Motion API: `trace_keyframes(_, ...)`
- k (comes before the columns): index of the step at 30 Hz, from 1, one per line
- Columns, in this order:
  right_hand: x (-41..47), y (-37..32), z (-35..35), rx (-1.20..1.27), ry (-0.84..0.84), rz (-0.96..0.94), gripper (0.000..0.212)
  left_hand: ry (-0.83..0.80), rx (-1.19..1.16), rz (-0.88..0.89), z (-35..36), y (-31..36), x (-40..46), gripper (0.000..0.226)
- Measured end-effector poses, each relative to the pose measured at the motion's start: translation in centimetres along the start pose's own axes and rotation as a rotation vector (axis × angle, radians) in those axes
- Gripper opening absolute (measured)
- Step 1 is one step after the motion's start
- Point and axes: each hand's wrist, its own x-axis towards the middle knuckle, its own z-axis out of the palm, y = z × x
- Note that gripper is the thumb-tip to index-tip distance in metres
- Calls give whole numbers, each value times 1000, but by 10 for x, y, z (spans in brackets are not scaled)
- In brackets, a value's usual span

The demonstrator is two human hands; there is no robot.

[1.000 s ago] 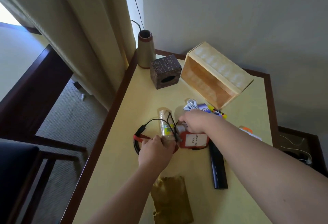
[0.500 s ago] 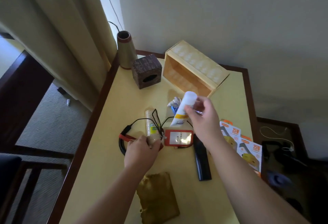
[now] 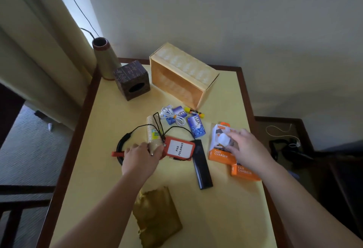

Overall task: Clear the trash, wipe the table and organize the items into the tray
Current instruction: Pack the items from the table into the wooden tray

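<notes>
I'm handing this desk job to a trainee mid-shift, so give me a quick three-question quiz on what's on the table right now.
1. True or false: the wooden tray lies on its side with nothing inside.
2. The left hand grips: A) the stack of paper cups B) the black remote C) the brown cloth
3. What does the right hand hold over the orange charger boxes?

Key: 1 true; 2 A; 3 a white tube.

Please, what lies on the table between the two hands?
In the head view, the red badge holder and black remote lie between the left hand and right hand.
</notes>
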Motion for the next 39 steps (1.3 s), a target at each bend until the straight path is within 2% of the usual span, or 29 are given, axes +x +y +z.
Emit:
trace_keyframes(2, 1, 7, 12, -57, -3, 1, 48, 15, -30, -13, -4, -2, -8, 71)
trace_keyframes(5, -1, 13, 25, -31, 76, 23, 50, 122, -83, -27, -10, -17, -21, 68)
trace_keyframes(7, -5, 6, 31, -17, 200, 27, 56, 185, -89, -63, -13, -34, -30, 69)
trace_keyframes(10, -19, -30, 47, 116, 374, -113, 52, 178, -53, -174, -14, -61, -35, 78)
trace_keyframes(13, -34, -79, 68, 155, 261, -355, 48, 95, -48, -229, -14, -78, -29, 81)
trace_keyframes(15, -33, -100, 87, 128, 142, -399, 59, 65, -36, -200, -15, -81, -21, 73)
trace_keyframes(17, -21, -112, 102, 71, 84, -340, 73, 60, -46, -173, -17, -79, -13, 64)
trace_keyframes(19, -6, -121, 110, 11, 61, -268, 78, 70, -137, -184, -17, -72, -5, 56)
trace_keyframes(23, 14, -127, 114, -136, 28, -229, 75, 70, -258, -267, -14, -61, 13, 43)
trace_keyframes(27, 26, -125, 113, -195, 58, -211, 65, 87, -325, -262, -12, -48, 23, 32)
trace_keyframes(34, 49, -123, 109, -137, 117, -126, 46, 56, -413, -167, -4, -19, 47, 31)
trace_keyframes(39, 49, -124, 104, 149, 70, -52, 58, -17, -379, -54, -3, -1, 57, 22)
